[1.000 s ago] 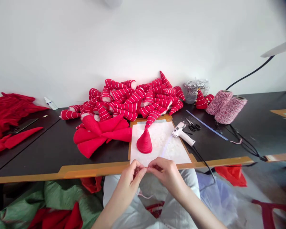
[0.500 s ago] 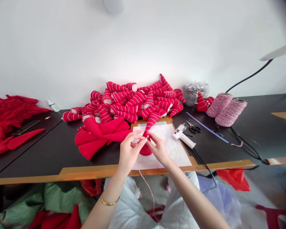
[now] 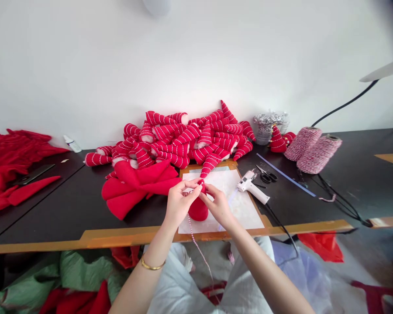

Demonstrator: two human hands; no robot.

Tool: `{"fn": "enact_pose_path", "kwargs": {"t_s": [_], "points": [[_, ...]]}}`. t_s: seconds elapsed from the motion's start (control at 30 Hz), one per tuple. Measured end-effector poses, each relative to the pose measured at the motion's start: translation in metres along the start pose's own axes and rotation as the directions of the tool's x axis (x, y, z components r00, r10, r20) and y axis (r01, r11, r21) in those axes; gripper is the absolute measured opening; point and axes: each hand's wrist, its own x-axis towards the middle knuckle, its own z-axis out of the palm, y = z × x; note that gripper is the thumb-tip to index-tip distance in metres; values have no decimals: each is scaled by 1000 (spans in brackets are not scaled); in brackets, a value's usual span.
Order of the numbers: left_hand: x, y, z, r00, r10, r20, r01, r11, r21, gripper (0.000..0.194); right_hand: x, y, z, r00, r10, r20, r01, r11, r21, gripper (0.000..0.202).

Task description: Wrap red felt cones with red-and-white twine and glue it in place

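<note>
A plain red felt cone stands over the white sheet, its tip between my hands. My left hand is closed in a pinch on red-and-white twine at the cone's tip. From that hand the twine hangs past the table edge toward the lap. My right hand grips the cone's upper right side with thumb and forefinger. The fingers partly cover the tip, so the exact contact of twine and felt is hard to see. A white glue gun lies to the right of the sheet.
Behind is a heap of red cones wound with twine. Flat red felt pieces lie left of the sheet. Black-handled scissors, a bluish strip and two twine spools are on the right. Brown tape lines the table edge.
The red cone has tilted or turned slightly, its wide end now a little lower and nearer the table edge. Both hands stay at its tip with small finger shifts.
</note>
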Motion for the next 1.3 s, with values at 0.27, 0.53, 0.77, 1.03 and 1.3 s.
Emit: {"fn": "enact_pose_path", "kwargs": {"t_s": [0.27,0.53,0.77,1.03,1.3], "points": [[4,-6,-3,999,-34,37,35,999,-23,20,1,5,1,1000,5,1,-5,1000,26,31],[11,-7,-8,999,-13,50,12,1000,19,19,0,6,2,999,28,27,-28,999,26,33],[16,-6,-12,999,6,50,-8,1000,30,17,2,4,-14,990,45,134,-53,997,61,45],[15,-12,-18,999,14,40,-16,998,53,19,-9,30,-131,926,195,-322,-373,361,-855,44],[11,-7,-15,999,6,44,-9,999,53,19,-12,22,-156,922,256,-291,-373,382,-845,32]]}}
